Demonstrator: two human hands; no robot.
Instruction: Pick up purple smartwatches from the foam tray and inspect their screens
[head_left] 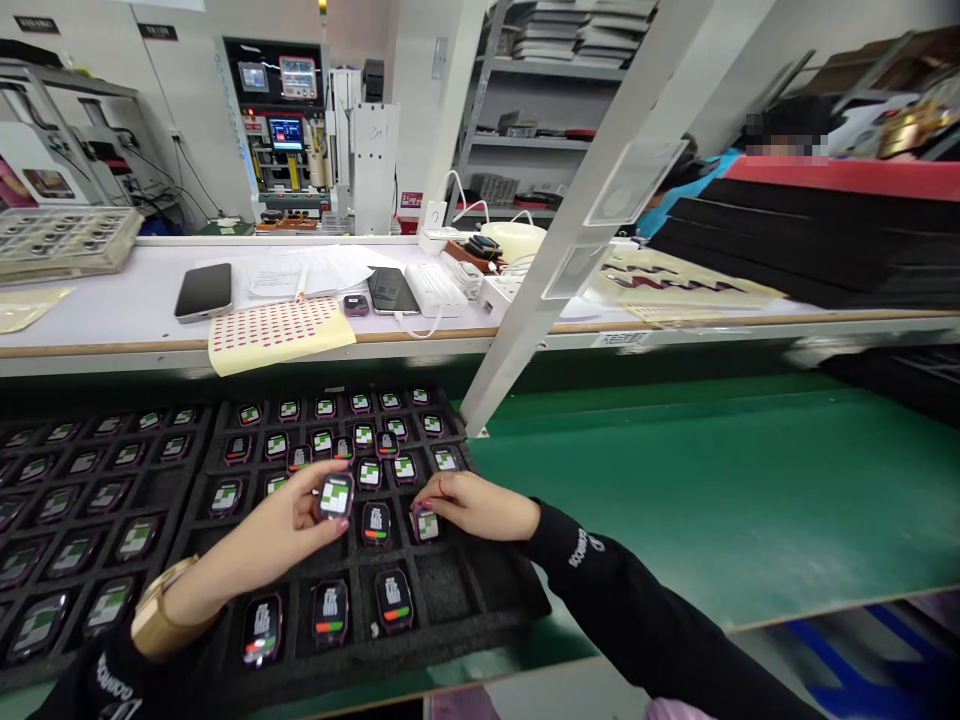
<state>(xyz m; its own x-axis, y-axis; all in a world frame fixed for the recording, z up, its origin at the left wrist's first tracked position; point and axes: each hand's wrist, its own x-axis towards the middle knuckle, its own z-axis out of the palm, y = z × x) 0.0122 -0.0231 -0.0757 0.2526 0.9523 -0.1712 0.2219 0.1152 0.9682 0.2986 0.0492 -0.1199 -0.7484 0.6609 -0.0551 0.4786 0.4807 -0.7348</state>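
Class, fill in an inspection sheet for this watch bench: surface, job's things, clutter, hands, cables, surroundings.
Surface: green belt carrying black foam trays.
Job's things: small watches in tray pockets, screens lit; some pockets bare.
Clutter: sticker sheet, phone, papers on the white shelf.
Hands: left hand holds one watch above the tray; right hand touches a seated watch.
Cables: white cable by the charger.
Surroundings: machine, shelving, another person far right.

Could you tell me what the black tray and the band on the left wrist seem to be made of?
Tray: looks like soft black foam, matte, with cut square pockets and slightly rough edges. Wrist band: seems a gold-toned metal or glossy plastic, smooth with a dull sheen; the picture leaves it open which.
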